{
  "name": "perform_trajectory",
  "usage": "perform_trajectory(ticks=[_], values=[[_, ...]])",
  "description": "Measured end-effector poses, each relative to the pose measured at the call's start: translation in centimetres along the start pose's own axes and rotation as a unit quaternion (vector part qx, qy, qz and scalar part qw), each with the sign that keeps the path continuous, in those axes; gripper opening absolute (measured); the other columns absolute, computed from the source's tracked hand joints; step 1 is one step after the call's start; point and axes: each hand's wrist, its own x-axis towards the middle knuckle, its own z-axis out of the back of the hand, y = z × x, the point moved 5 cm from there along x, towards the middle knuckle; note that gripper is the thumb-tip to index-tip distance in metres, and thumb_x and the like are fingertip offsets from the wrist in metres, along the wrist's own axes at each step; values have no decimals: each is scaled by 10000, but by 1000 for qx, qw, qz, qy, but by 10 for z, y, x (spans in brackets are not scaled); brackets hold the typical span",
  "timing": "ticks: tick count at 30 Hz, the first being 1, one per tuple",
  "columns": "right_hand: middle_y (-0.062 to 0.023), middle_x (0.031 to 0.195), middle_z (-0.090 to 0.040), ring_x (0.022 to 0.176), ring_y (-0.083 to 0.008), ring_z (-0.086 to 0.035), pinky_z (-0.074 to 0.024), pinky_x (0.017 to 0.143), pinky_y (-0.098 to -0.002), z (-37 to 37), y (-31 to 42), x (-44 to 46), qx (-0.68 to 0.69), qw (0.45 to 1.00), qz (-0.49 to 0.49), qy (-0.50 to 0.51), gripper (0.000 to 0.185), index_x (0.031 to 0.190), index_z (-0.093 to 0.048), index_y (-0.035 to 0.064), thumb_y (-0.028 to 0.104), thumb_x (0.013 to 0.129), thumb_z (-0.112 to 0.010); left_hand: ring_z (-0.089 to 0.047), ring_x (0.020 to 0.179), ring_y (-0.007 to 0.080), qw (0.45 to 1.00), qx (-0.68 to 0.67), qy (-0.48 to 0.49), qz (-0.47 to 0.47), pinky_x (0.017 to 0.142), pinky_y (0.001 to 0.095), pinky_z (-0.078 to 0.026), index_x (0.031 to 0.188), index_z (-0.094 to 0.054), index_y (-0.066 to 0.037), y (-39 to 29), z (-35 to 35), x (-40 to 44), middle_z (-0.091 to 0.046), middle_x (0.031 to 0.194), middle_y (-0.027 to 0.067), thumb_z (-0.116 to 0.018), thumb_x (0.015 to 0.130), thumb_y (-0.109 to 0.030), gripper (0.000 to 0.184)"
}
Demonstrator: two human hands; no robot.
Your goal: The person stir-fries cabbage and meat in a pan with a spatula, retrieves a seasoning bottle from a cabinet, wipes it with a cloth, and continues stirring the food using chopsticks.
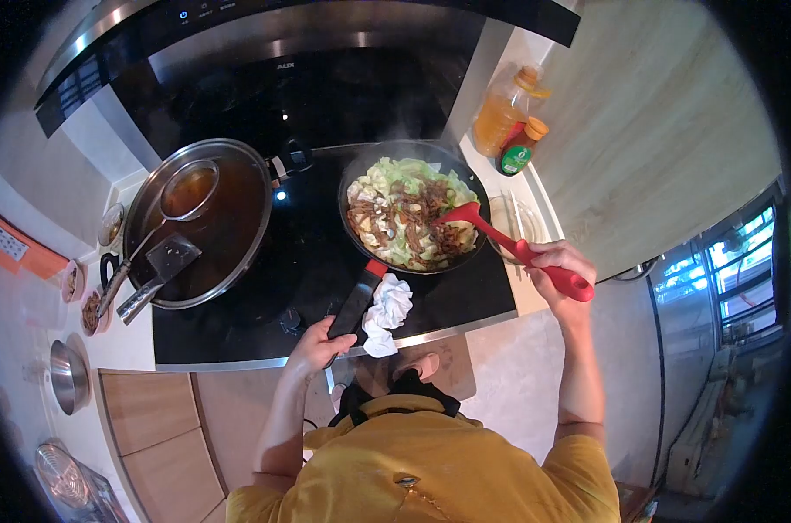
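Observation:
My left hand [319, 346] is wrapped round the black handle [355, 302] of a frying pan [478, 253] on the stove's right side. Chopped cabbage [393, 174] fills the pan, with browned strips [413, 209] that look like meat on top. In my right hand [563, 268] is the shaft of a red spatula [509, 244]; its head rests among the food at the pan's right. Crumpled white paper [388, 309] lies on the cooktop just right of the pan handle.
On the left burner a wide pot [238, 279] of brown liquid holds a strainer [190, 189] and a slotted turner [172, 256]. An oil bottle [498, 113] and a green-labelled sauce bottle [519, 150] stand at the right. A metal bowl [67, 376] sits on the left counter.

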Motion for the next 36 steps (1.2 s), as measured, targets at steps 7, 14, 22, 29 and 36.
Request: perform_trajectory(ticks=[7,14,22,29,36], values=[[-147,870,-670,823,-226,-643,-494,752,-310,2,-15,-5,-7,999,-34,-18,137,784,-641,-12,-71,662,-662,-489,644,52,1000,-1,3,14,583,204,-397,988,-593,-37,0,1,-2,-558,738,-35,-693,826,-143,218],[-157,885,-664,856,-234,-648,-489,791,-311,-14,-60,-22,46,988,-104,-108,129,800,-640,-23,-67,685,-678,-486,632,43,999,0,-6,33,573,192,-392,1038,-590,-15,-8,-2,-6,-566,728,-34,-688,832,-130,255],[-184,904,-666,816,-264,-646,-499,774,-334,-21,-4,-35,9,997,0,-82,138,781,-646,2,-29,653,-685,-479,614,38,1000,-13,1,28,562,187,-384,1026,-582,-26,-2,-1,-2,-557,710,-38,-695,824,-113,247],[-194,945,-651,808,-272,-650,-509,738,-319,-34,6,-50,-7,993,29,-114,164,801,-653,5,-43,649,-687,-483,613,46,999,-2,-7,47,564,192,-385,1010,-579,-26,-6,-1,-5,-553,705,-34,-677,835,-103,215],[-185,956,-649,808,-276,-651,-516,723,-319,-64,-3,-36,-10,990,67,-123,179,801,-646,5,-58,639,-688,-484,616,45,999,11,3,31,562,196,-389,1017,-576,-21,-9,-1,-4,-557,717,-26,-672,837,-95,216]])
